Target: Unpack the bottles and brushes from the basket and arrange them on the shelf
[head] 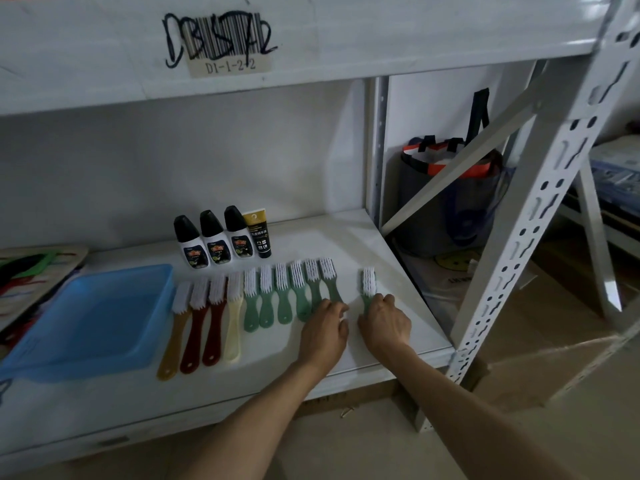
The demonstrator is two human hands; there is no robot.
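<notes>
Three white bottles with black caps (216,239) and a gold-and-black tube (258,233) stand in a row at the back of the white shelf (263,362). In front lies a row of several white-bristled brushes: amber, dark red and cream long ones (204,323), then short green ones (273,296). My left hand (325,330) rests on the handles of the rightmost green brushes in the row. My right hand (382,320) grips the handle of a separate green brush (369,282) lying a little right of the row. The blue basket (93,320) sits at the left, nothing visible inside.
A patterned board with green and red shapes (31,271) lies at the far left. Right of the shelf, a white perforated upright (526,244) and diagonal brace stand in front of a dark bag with orange trim (446,202). Cardboard covers the floor below.
</notes>
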